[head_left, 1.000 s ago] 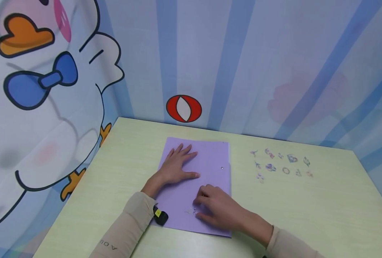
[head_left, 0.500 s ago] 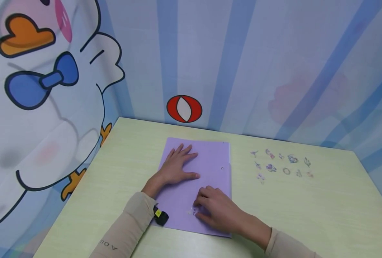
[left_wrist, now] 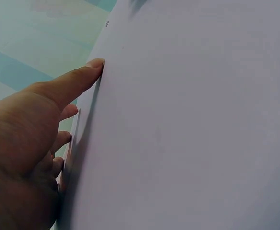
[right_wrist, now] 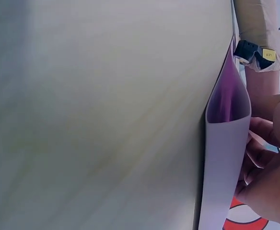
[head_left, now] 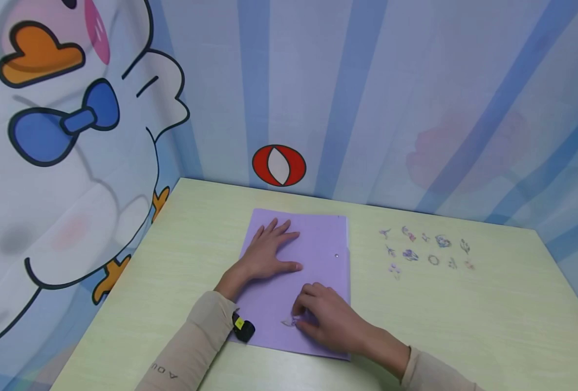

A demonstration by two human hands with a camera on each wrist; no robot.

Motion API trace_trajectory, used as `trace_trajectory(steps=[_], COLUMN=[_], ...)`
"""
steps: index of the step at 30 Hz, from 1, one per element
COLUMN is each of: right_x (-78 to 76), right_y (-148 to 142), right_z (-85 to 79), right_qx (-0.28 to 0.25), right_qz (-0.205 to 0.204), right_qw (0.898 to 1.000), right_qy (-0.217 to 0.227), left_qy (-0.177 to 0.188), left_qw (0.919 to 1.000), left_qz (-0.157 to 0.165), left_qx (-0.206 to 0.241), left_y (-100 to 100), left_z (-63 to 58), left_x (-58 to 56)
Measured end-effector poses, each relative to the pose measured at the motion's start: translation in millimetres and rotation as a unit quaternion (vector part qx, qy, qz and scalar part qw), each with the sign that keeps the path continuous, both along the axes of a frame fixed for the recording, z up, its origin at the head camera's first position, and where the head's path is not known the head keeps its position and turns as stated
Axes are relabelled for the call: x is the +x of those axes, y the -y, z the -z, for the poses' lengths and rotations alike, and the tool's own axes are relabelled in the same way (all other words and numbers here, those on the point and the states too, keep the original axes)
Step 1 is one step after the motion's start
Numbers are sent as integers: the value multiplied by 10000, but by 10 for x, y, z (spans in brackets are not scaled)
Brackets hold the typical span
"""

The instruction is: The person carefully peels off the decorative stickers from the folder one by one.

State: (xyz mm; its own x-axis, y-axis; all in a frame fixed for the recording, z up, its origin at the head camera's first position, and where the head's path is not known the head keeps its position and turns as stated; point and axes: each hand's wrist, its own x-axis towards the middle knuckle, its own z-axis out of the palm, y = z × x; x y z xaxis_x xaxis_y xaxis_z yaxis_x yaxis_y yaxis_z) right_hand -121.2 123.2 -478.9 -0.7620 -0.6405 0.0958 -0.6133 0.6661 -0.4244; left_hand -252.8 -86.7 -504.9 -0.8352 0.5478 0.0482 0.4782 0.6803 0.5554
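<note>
My left hand lies spread on a purple folder, its fingers straight and the thumb pointing right. Over the folder's lower part, my right hand has curled fingers and pinches a small see-through sticker between thumb and fingertips. The sticker's left end shows beyond the fingers; its print is too small to make out. In the left wrist view the left thumb presses on the pale folder surface. The right wrist view shows the folder's open edge gaping, with the right hand's fingers over its face.
Several small flower-like stickers, one a ring, lie in loose rows on the light table right of the folder. A black wrist camera sits at the left cuff. Behind the table hangs a printed striped curtain.
The sticker at my right fingertips has turned slightly, its free end dipping a little. The right hand has barely shifted; the left hand stays still.
</note>
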Motion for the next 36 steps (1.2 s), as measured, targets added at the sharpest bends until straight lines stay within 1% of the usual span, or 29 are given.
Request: trace_trajectory(steps=[7, 10, 12, 18, 22, 25, 28, 32, 36], right_x=[-5, -12, -14, -35, -64, -90, -126, -207, -300], right_y=[-6, -18, -30, -71, -142, -230, -352, -572, -843], right_z=[-19, -25, -33, -44, -77, -138, -213, -290, -350], right_qx=[-691, -875, -908, -906, -974, -984, -1010, -1160, -1172], right_qz=[49, 35, 4, -26, 130, 320, 425, 606, 987], right_qw=[9968, 9950, 9947, 9955, 9943, 9932, 9933, 9914, 9866], right_qy=[387, 481, 483, 273, 412, 527, 374, -82, -559], left_qy=[-17, -24, -28, -1, 16, 25, 3, -7, 62], left_qw=[10000, 10000, 10000, 10000, 9999, 9999, 9999, 9999, 9999], left_qz=[24, 19, 17, 19, 30, 41, 42, 18, 3], left_qx=[57, 57, 56, 70, 137, 155, 128, 102, 82], left_y=[-13, -18, -21, -23, -24, -25, -25, -21, -17], left_z=[-11, -17, -24, -47, -42, -32, -16, 6, 20], left_x=[-8, -8, -4, 10, 8, 3, -6, -16, -11])
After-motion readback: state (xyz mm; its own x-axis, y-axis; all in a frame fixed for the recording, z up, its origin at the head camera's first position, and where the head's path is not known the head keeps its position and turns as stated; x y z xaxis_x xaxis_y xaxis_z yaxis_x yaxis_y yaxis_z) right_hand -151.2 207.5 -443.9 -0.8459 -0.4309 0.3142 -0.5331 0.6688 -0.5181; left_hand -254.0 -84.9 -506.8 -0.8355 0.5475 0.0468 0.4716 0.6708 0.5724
